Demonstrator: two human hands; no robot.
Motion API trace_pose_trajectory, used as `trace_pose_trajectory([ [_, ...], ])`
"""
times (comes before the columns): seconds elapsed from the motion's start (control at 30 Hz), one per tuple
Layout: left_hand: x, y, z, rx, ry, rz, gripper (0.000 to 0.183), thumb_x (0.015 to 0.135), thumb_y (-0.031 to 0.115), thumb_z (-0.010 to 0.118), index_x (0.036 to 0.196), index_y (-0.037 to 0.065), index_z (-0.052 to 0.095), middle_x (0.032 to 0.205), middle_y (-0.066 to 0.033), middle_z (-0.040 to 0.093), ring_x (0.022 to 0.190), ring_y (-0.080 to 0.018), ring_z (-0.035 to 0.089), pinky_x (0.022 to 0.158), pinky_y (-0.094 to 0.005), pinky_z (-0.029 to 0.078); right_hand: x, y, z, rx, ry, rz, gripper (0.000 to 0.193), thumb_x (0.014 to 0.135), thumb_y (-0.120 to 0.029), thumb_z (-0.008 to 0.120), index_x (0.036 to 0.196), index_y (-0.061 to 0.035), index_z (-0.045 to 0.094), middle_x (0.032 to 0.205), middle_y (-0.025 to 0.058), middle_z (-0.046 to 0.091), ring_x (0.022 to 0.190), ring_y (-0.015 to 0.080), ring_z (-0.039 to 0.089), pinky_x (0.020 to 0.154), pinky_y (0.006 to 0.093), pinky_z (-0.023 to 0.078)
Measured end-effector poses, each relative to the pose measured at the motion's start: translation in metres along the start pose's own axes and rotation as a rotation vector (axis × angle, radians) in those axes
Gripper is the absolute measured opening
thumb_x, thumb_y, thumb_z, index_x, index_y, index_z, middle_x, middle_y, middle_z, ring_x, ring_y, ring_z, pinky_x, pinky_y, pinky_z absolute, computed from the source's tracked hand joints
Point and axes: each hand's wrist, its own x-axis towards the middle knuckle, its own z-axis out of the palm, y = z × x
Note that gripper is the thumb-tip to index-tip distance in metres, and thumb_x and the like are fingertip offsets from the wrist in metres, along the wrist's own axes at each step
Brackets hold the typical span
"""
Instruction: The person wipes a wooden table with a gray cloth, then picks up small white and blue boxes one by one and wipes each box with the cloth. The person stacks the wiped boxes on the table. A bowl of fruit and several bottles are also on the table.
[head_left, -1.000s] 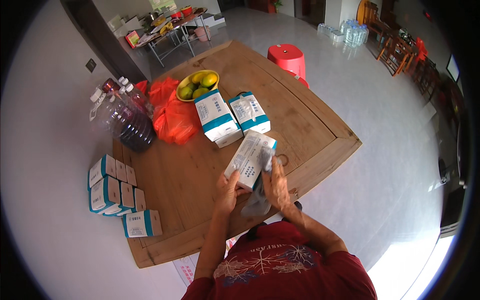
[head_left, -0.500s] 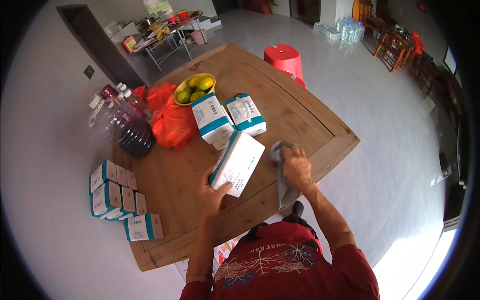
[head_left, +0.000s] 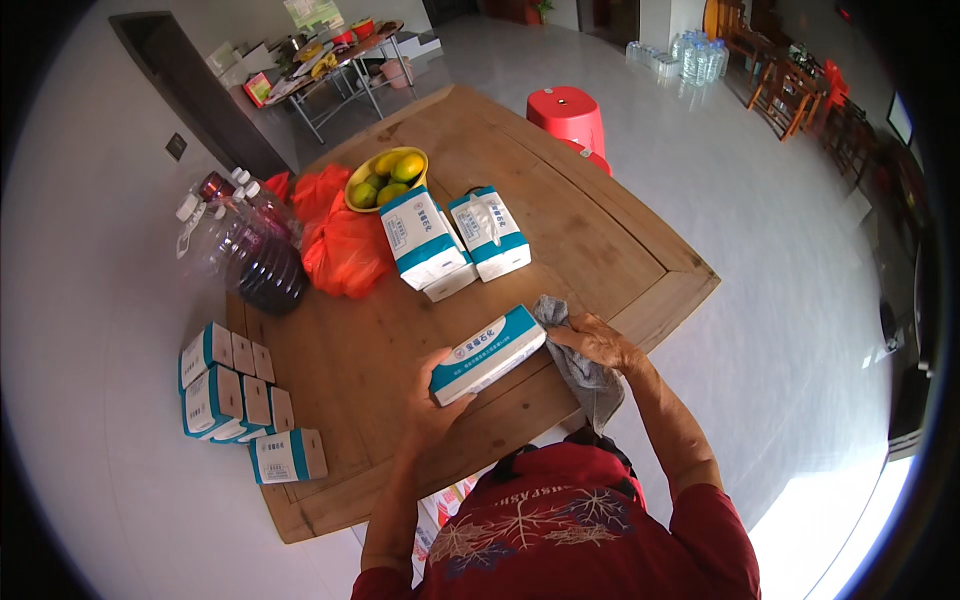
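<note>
My left hand (head_left: 434,400) grips the left end of a white and teal tissue pack (head_left: 490,354), its teal side facing up. At the pack's right end, my right hand (head_left: 597,342) holds a grey cloth (head_left: 577,372), which touches or nearly touches the pack and hangs down toward the table's front edge. Farther back, two tissue packs are stacked, the upper one (head_left: 420,236) covering most of the lower one (head_left: 450,284). Beside them lies another tissue pack (head_left: 490,232) with a tissue sticking out of its top.
Several tissue packs (head_left: 213,400) are stacked on the left side of the wooden table (head_left: 340,400). Behind them stand bottles of dark liquid (head_left: 262,262), a red plastic bag (head_left: 340,245) and a yellow bowl (head_left: 352,200) of green-yellow fruit (head_left: 408,166). Red stools (head_left: 565,112) stand beyond the table.
My left hand has lowered and turned the tissue pack, so its teal side now faces up. My right hand has brought the cloth against or close to the pack's end.
</note>
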Motion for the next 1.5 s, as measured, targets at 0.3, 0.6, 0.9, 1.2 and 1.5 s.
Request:
trace_pose_trajectory([
  [0.3,-0.013,0.018,0.011,0.168,-0.010,0.222,0.066,0.065,0.001,0.077,0.124,0.008,0.047,0.130,-0.0168,0.042,0.119,-0.0314,0.045,0.096,-0.0393,0.041,0.004,-0.001,0.008,0.235,0.155,-0.072,0.039,0.091,-0.033,0.050,0.098,0.0041,0.060,0.082,0.0185,0.059,0.076,0.0245,0.056,0.069,0.0349,0.043],
  [0.6,-0.035,0.025,0.032,0.174,0.052,-0.170,0.114,0.058,0.015,0.085,0.144,0.002,0.011,0.140,-0.0189,0.025,0.128,-0.0324,0.029,0.105,-0.0409,0.029,-0.027,0.004,0.008,-0.099,0.340,-0.307,0.028,0.077,-0.015,0.062,0.101,-0.0011,0.060,0.090,0.0207,0.059,0.086,0.0361,0.059,0.074,0.0399,0.048],
  [0.9,-0.034,0.016,0.033,0.049,0.061,-0.173,0.118,0.060,0.019,0.086,0.145,0.004,0.005,0.137,-0.0174,0.032,0.123,-0.0292,0.036,0.103,-0.0385,0.033,-0.028,-0.072,0.074,-0.700,0.420,-0.673,0.043,0.067,-0.023,0.068,0.108,-0.0069,0.063,0.096,0.0080,0.053,0.100,0.0288,0.050,0.076,0.0387,0.049],
  [1.2,-0.036,-0.003,0.030,-0.353,0.067,-0.208,0.125,0.061,0.013,0.085,0.145,0.008,-0.008,0.137,-0.0163,0.034,0.129,-0.0300,0.035,0.106,-0.0388,0.031,-0.006,-0.072,0.083,-0.784,0.457,-0.695,0.036,0.074,-0.031,0.065,0.105,-0.0141,0.064,0.102,0.0082,0.054,0.104,0.0292,0.050,0.083,0.0514,0.038],
  [1.5,-0.031,-0.018,0.034,-0.062,0.194,-0.255,0.089,0.063,0.020,0.084,0.135,0.003,0.035,0.128,-0.0167,0.036,0.122,-0.0290,0.037,0.098,-0.0387,0.040,0.000,-0.039,0.042,-0.506,0.348,-0.544,0.040,0.071,-0.022,0.065,0.107,-0.0052,0.062,0.097,0.0130,0.056,0.094,0.0320,0.053,0.080,0.0417,0.043],
])
